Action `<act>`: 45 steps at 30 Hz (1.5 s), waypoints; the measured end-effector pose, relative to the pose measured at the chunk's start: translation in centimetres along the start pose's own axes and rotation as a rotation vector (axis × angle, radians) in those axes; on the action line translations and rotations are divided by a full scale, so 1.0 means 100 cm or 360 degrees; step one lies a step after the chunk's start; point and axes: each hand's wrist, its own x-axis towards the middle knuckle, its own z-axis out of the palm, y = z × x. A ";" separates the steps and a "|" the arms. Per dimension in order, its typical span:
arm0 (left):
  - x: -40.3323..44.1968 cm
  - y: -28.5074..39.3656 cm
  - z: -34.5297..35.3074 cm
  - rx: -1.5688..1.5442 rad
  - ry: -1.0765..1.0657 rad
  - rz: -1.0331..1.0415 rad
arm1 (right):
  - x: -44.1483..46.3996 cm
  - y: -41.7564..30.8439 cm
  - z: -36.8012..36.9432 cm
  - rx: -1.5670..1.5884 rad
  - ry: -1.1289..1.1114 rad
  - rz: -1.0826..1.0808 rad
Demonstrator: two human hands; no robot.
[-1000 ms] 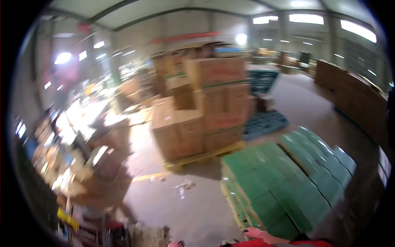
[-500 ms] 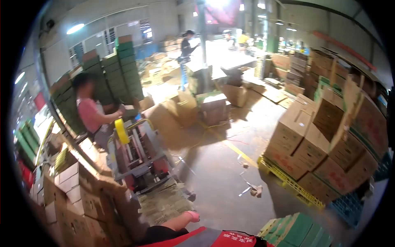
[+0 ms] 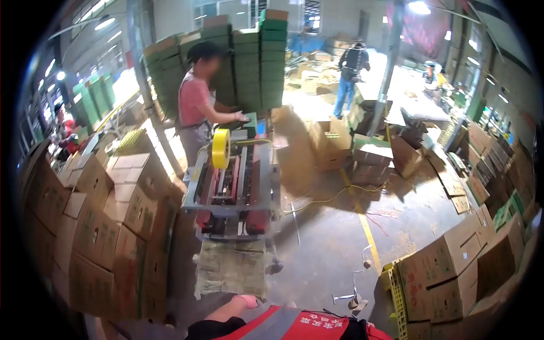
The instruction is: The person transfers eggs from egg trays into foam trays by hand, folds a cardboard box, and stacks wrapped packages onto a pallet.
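My left hand (image 3: 247,301) shows at the bottom, left of the middle, beyond a bare forearm and a dark sleeve. It is beside the near edge of a worn, cardboard-like covering (image 3: 231,267) at the end of a taping machine (image 3: 238,181); contact is unclear. Its fingers are too small to make out, and nothing held is visible. My right hand is out of view. A large yellow tape roll (image 3: 221,148) stands upright on the machine. At the machine's far end, a person in a pink top (image 3: 197,101) has their hands at a small green box (image 3: 250,120).
Brown cartons (image 3: 130,204) are stacked left of the machine, with tall green stacks (image 3: 246,68) behind it. More cartons (image 3: 439,266) stand on a yellow pallet (image 3: 398,300) at right. A yellow cable (image 3: 323,199) and scraps (image 3: 357,300) lie on the floor. Another person (image 3: 352,73) stands farther back.
The view has swung left from the green boxes and stacked cartons to the taping machine, which now sits nearer the middle. My right hand, visible at the bottom earlier, is out of view.
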 end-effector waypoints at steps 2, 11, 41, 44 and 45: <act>-0.003 0.001 -0.007 -0.0231 0.0209 -0.0094 | 0.035 -0.040 -0.013 -0.0050 -0.0146 -0.0111; -0.031 0.003 0.028 -0.1420 0.0781 -0.0776 | 0.210 -0.200 -0.103 -0.0765 -0.0566 -0.0414; -0.014 0.501 0.293 -0.2936 0.1058 -0.2021 | 0.184 -0.461 0.096 -0.2190 -0.1563 -0.2252; 0.003 0.560 0.338 -0.3341 0.0855 -0.2098 | 0.148 -0.448 0.111 -0.2225 -0.1570 -0.2371; 0.011 0.578 0.353 -0.3430 0.0776 -0.2054 | 0.141 -0.445 0.116 -0.2240 -0.1548 -0.2406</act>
